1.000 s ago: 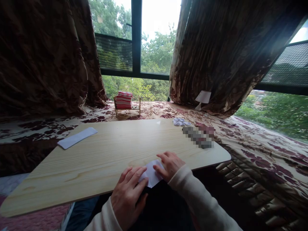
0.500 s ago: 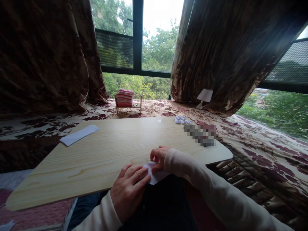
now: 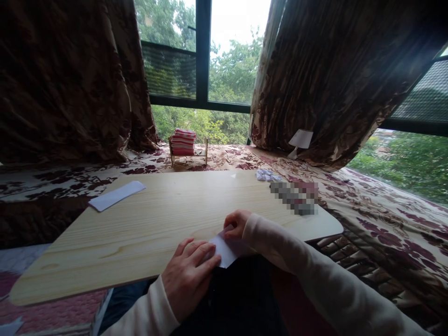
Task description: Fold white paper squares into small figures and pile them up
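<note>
A piece of white paper (image 3: pixel 226 249) lies at the near edge of the table, between my hands, its near corner sticking out over the edge. My left hand (image 3: pixel 191 268) holds the left side of the paper down, fingers lying over it and its thumb mostly hidden. On the far right side, my right hand (image 3: pixel 238 223) is closed, thumb and bent fingers pinching the paper's edge, which is lifted a little. Part of the paper's right side is hidden by the right hand and sleeve.
The pale wooden table (image 3: pixel 157 219) carries a stack of white paper strips (image 3: pixel 117 196) at left and small folded white pieces (image 3: pixel 268 175) at the far right, near a pixelated item (image 3: pixel 294 198). Behind stand a small rack with pink striped cloths (image 3: pixel 183 142) and a white lamp (image 3: pixel 301 139).
My right hand has moved slightly up and away, drawing up the far edge of the paper, and more of the paper shows. My left hand stays in place on it.
</note>
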